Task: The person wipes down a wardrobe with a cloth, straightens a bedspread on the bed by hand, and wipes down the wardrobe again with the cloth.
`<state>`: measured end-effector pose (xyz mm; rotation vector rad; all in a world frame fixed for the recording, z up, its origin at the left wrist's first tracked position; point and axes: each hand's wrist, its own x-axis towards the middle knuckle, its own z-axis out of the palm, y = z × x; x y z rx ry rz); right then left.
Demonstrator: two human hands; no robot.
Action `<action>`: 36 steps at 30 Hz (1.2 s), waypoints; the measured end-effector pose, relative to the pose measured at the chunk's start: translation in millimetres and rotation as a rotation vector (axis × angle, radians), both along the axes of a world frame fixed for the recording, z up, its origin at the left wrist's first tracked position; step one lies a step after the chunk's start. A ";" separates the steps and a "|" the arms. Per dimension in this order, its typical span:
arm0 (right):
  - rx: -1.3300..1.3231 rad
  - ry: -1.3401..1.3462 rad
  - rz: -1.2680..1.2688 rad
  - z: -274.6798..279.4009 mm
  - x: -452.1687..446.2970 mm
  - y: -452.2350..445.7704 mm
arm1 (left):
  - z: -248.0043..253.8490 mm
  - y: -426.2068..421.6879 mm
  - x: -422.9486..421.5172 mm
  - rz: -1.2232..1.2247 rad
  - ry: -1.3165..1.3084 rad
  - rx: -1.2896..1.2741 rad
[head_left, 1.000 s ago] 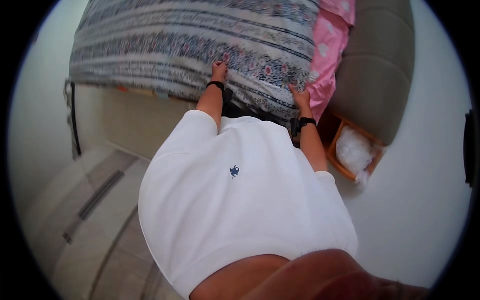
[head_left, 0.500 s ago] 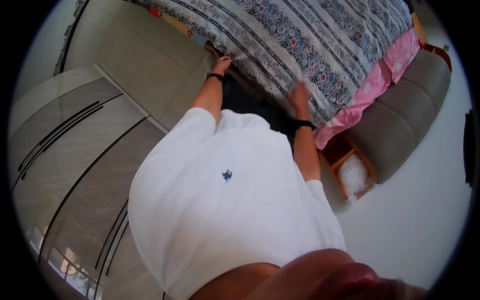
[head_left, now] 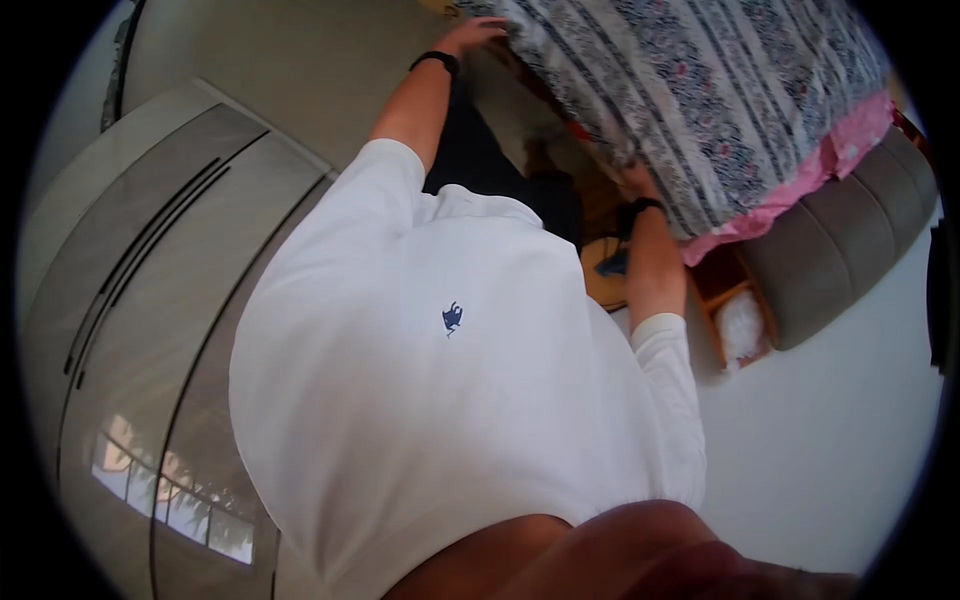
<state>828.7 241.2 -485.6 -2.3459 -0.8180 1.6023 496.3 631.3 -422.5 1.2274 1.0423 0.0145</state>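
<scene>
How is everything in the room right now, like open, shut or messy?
Bed cover: spread out
Pink sheet: partly covered
Wardrobe doors: look shut
Wooden box: open
Plastic bag: sitting inside the box
Left hand: at the bed cover's edge, grip unclear
Right hand: at the bed cover's side, blurred, grip unclear

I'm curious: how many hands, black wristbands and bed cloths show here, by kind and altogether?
Left hand, right hand: 2 hands
Left wristband, right wristband: 2 wristbands
Patterned cloth, pink cloth: 2 cloths
Total: 6
</scene>
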 end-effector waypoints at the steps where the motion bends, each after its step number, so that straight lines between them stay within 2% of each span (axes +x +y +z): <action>1: -0.384 -0.141 0.190 -2.5 5.2 46.4 | 7.0 2.1 -1.7 -0.010 0.013 0.026; 3: -0.026 -0.222 0.012 42.8 -27.4 121.3 | 4.0 17.1 -13.8 -0.078 0.033 0.047; 4: 0.252 -0.297 -0.078 66.7 -53.0 150.8 | -1.2 18.2 -20.2 0.006 0.011 -0.001; 5: 0.376 -0.290 -0.124 27.7 -59.3 160.9 | -4.3 18.3 -24.9 0.085 -0.012 -0.057; 6: 0.630 -0.268 -0.261 -6.3 -79.9 172.4 | -3.0 26.4 -34.6 0.143 -0.094 -0.163; 7: 0.580 -0.264 -0.147 1.7 -94.6 189.7 | 0.0 38.0 -45.3 0.210 -0.173 -0.276; 8: 0.628 -0.360 -0.147 -4.8 -116.1 200.1 | 12.8 41.9 -51.6 0.311 -0.318 -0.297; 9: 0.453 0.028 -0.270 -33.2 -104.4 209.5 | 26.2 44.3 -66.3 0.428 -0.447 -0.317; 10: 0.298 0.413 -0.394 -55.3 -100.0 213.0 | 14.7 49.4 -93.3 0.355 -0.407 -0.250; 11: 0.301 0.409 -0.428 -46.5 -133.1 208.9 | -3.2 61.2 -113.2 0.274 -0.387 -0.165; 12: 0.332 0.179 -0.319 -34.7 -177.4 221.2 | -7.6 77.1 -119.5 0.241 -0.398 -0.154; 13: 0.352 -0.051 -0.210 -25.2 -203.7 234.8 | -8.4 94.6 -124.3 0.342 -0.285 -0.214; 14: 0.368 -0.057 -0.231 -23.1 -207.8 242.8 | 5.5 108.4 -123.8 0.450 -0.163 -0.272; 16: 0.184 0.068 -0.081 -11.5 -220.6 247.0 | 21.7 128.4 -137.5 0.414 -0.092 -0.336; 17: 0.104 0.202 -0.166 23.8 -214.7 254.3 | 15.8 140.7 -147.7 0.338 -0.030 -0.355; 19: 0.027 0.239 -0.195 23.9 -171.3 263.6 | -3.3 150.7 -134.9 0.246 -0.006 -0.410; 20: -0.042 0.312 -0.217 22.5 -151.9 262.6 | -8.1 154.9 -132.7 0.214 -0.017 -0.332; 21: 0.127 0.135 -0.143 24.1 -134.9 267.0 | -10.9 155.0 -129.9 0.194 -0.022 -0.244; 22: 0.113 0.130 -0.120 41.3 -117.4 275.1 | -13.4 152.7 -121.9 0.217 -0.029 -0.257; 24: 0.011 0.322 -0.750 82.2 -87.0 300.7 | -19.0 157.0 -104.1 0.293 -0.169 -0.298; 26: 0.495 0.279 -0.686 -49.3 -25.9 264.0 | -20.4 161.6 -101.8 0.382 -0.197 -0.369; 27: 0.385 0.208 -0.850 -7.3 -38.9 291.7 | -28.2 158.7 -96.2 0.444 -0.203 -0.451; 28: 0.276 0.130 -1.003 53.3 -67.2 315.3 | -31.2 161.7 -97.2 0.388 -0.229 -0.336; 29: 0.199 0.181 -1.051 69.7 -77.1 326.1 | -35.8 163.8 -92.2 0.332 -0.241 -0.218; 30: 0.125 0.231 -1.105 74.4 -83.3 341.5 | -54.3 165.1 -91.1 0.283 -0.056 -0.172; 31: 0.144 0.294 -1.069 76.1 -94.6 355.7 | -65.9 174.9 -87.2 0.222 0.125 -0.122; 33: 0.140 0.397 -0.962 89.9 -121.8 384.0 | -34.5 177.3 -73.8 0.157 0.274 0.035; 36: 0.037 0.506 -0.751 91.7 -171.2 444.1 | -34.3 206.8 -87.9 0.073 0.293 0.043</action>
